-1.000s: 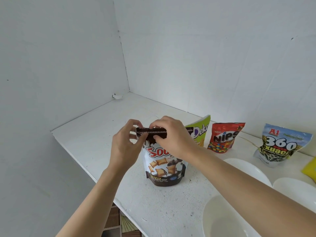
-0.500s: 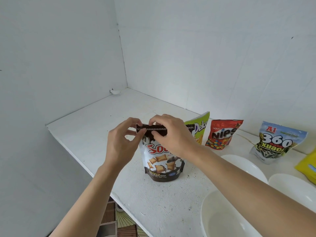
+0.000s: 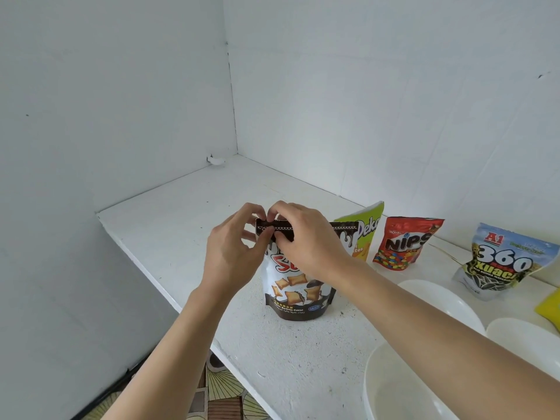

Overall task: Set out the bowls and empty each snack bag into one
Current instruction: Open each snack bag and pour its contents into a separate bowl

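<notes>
On the white surface: a brown-and-white snack bag stands upright near the front edge, in a corner formed by two white walls.
Left hand: its fingers pinch the left end of the bag's dark top strip.
Right hand: fingers curl over the same strip just beside the left hand's grip. This is a firm pinch, not a loose touch.
Why held so: two grips close together on the seal suggest a tear is being started there. Standing the bag on its base probably keeps the contents low, away from the opening.
Bowls: three white ones sit to the right — a near bowl, a middle bowl and a far bowl. They look empty where visible, and sit close enough that pouring should need only a short carry.
Other bags: a green bag, a red bag and a seed bag stand in a row by the back wall, apart from the hands. They appear unopened.
Stage: bowls are out and no bag has been emptied yet, by the look of it.
Hidden: the right hand and wrist cover much of the top strip and part of the print, so I cannot tell whether the seal has parted.
Cut off: the near and far bowls run out of frame. A yellow bag shows only a corner at the right edge.
</notes>
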